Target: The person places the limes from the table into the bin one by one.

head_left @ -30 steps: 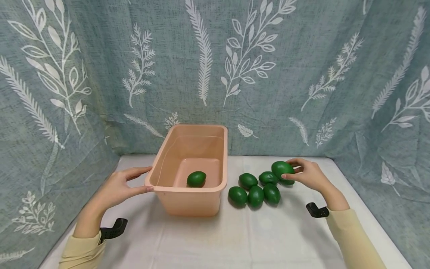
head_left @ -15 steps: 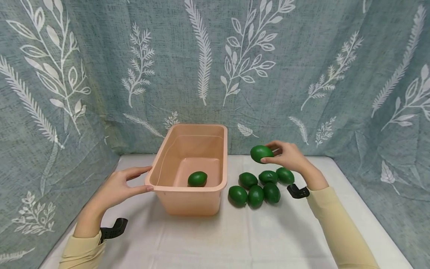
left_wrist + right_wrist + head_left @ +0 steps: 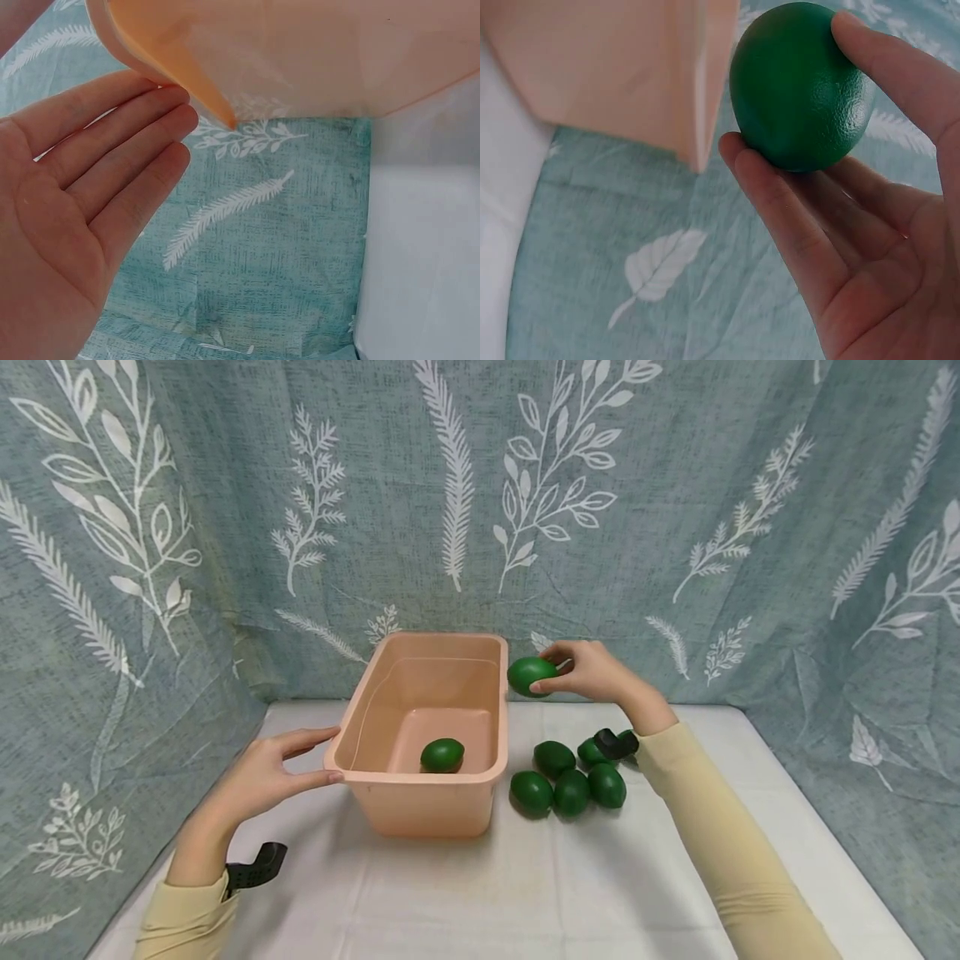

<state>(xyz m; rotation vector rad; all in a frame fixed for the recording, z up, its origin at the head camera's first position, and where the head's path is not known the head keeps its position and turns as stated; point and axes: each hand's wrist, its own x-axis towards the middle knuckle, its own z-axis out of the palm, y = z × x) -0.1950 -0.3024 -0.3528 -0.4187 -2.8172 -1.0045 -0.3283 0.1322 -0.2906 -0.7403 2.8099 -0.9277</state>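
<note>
In the head view my right hand (image 3: 592, 672) pinches a green lime (image 3: 531, 676) between thumb and fingers. It holds the lime in the air beside the far right rim of a peach plastic bin (image 3: 427, 806). The right wrist view shows the held lime (image 3: 799, 86) up close, with the thumb on one side and fingertips beneath. My left hand (image 3: 262, 777) touches the bin's near left corner, thumb and fingers fairly straight and spread apart. In the left wrist view its fingertips (image 3: 176, 112) lie against the outside of the rim. One lime (image 3: 442, 755) lies inside the bin.
Several more limes (image 3: 572, 792) sit clustered on the white tabletop (image 3: 450, 902), right of the bin. My right wrist and its black camera (image 3: 617, 744) partly hide the farther ones. A teal leaf-patterned cloth (image 3: 420, 527) hangs behind and along both sides.
My right hand has lifted a lime off the right end of the cluster and carried it up and left to the bin's right rim. My left hand stays at the bin's corner.
</note>
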